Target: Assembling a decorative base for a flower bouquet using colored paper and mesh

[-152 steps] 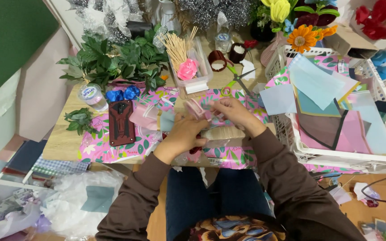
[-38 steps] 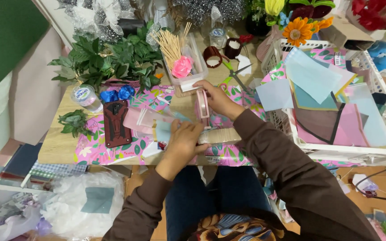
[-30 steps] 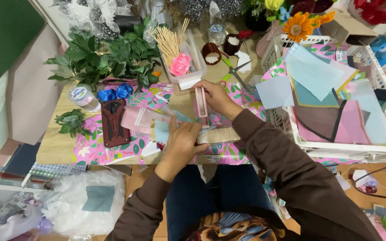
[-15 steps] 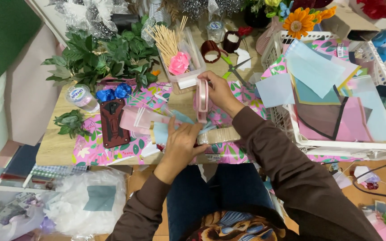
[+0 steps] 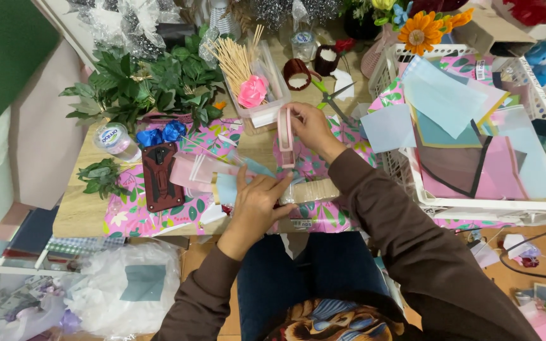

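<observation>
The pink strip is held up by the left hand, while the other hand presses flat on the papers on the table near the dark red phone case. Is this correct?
Not quite. The head view shows the right hand holding up the pink strip; the left hand presses flat on the papers on the table, near the dark red phone case.

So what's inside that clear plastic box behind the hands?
The clear plastic box holds a bundle of thin wooden sticks and a pink paper rose. Whatever lies beneath them on the box's bottom is covered, so it cannot be seen.
</observation>
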